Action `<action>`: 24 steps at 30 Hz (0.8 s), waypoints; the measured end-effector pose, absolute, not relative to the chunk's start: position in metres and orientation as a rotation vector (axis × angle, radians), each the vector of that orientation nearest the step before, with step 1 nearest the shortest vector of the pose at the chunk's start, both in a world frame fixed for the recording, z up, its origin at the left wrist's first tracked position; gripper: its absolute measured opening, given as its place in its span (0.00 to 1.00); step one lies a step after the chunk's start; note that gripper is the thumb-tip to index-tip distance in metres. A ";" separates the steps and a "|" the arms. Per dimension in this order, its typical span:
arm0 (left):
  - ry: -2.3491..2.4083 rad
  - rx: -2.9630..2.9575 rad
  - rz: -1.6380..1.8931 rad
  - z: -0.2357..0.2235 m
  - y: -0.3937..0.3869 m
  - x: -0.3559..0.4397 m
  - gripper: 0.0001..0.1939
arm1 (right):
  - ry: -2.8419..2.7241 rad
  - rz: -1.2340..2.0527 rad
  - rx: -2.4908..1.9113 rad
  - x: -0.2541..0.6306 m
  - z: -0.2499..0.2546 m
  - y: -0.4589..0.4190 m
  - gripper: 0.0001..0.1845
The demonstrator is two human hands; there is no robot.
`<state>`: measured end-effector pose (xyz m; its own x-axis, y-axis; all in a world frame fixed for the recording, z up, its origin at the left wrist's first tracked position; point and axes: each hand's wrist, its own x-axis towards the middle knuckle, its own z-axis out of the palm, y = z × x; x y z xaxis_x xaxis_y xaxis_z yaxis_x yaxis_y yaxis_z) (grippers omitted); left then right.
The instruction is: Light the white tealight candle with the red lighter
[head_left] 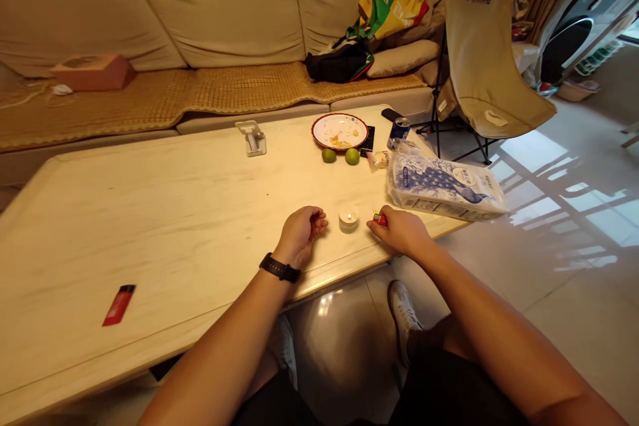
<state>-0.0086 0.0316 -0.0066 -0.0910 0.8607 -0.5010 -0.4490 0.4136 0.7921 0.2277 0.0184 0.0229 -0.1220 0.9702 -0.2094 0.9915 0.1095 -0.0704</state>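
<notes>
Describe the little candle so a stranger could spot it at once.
Find the long pale table before the sofa. By its edge nearest the camera, between the left hand and right hand, stands the candle. It is small, round and whitish, unlike the red lighter in the right hand.

A small candle (349, 221) is standing upright on the table (200, 213), near its front edge, and is not touching anything else. It is round, low and whitish, with its flat top facing up. In the middle of this top, one small bright spot is showing, but whether it is being a flame or only a wick, I cannot tell. The lighter (381, 220) is sitting in the right hand (402, 229), just beside the candle and apart from it. The fingers are covering most of its body, so only a short red piece with a pale end is showing, and this end is pointing toward the candle. Something tiny and yellow is appearing above it, too small for naming.
</notes>
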 end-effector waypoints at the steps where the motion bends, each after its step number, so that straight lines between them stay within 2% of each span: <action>1: 1.223 0.436 1.150 -0.006 0.032 -0.009 0.03 | 2.258 -0.287 2.006 0.227 0.023 0.019 0.28; 10: 1.220 0.430 1.136 -0.006 0.032 -0.011 0.03 | 2.281 -0.258 2.047 0.223 0.021 0.024 0.24; 24: 1.215 0.444 1.144 -0.008 0.031 -0.010 0.02 | 2.237 -0.306 2.064 0.220 0.027 0.023 0.25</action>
<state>-0.0104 0.0314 -0.0082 -0.0794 0.8633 -0.4984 -0.4456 0.4165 0.7924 0.2197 0.0226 0.0273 -0.0875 0.9769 -0.1952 0.9934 0.0709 -0.0905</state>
